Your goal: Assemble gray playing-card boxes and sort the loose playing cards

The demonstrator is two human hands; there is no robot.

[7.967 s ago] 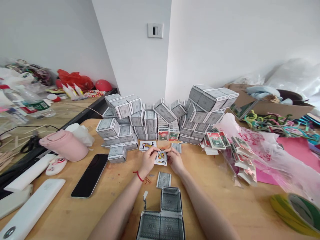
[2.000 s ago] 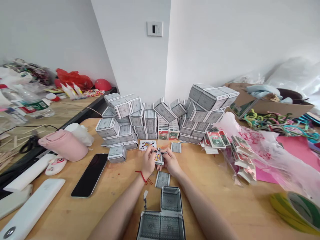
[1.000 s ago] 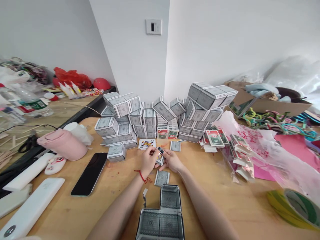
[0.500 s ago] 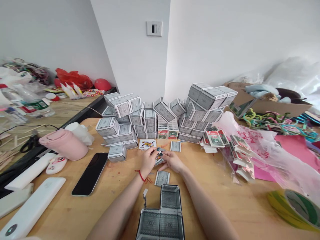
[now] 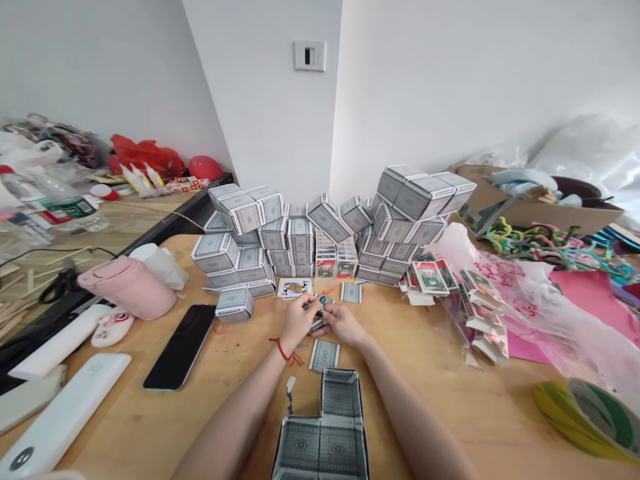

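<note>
My left hand (image 5: 298, 321), with a red string at the wrist, and my right hand (image 5: 346, 325) meet over the middle of the table. Both pinch a playing card (image 5: 317, 325) between their fingertips; whether it is one card or several I cannot tell, as the fingers cover most of it. Just behind lies a face-up picture card (image 5: 294, 288). Patterned card backs show on a grey card (image 5: 351, 293) to the right and a nearer grey card (image 5: 325, 355). Close to me stands a joined block of card boxes (image 5: 320, 443).
Stacked card boxes (image 5: 300, 240) line the back, with card packs (image 5: 326, 267) among them. On the left are a phone (image 5: 180, 347), a pink bottle (image 5: 131, 287) and a white power bank (image 5: 70, 413). Rightward lie opened card packs (image 5: 483, 313), a plastic bag (image 5: 530, 287) and a tape roll (image 5: 585, 417).
The fingers of my left hand have shifted slightly over the held card, and less of its printed face shows. Everything else on the table stays where it was.
</note>
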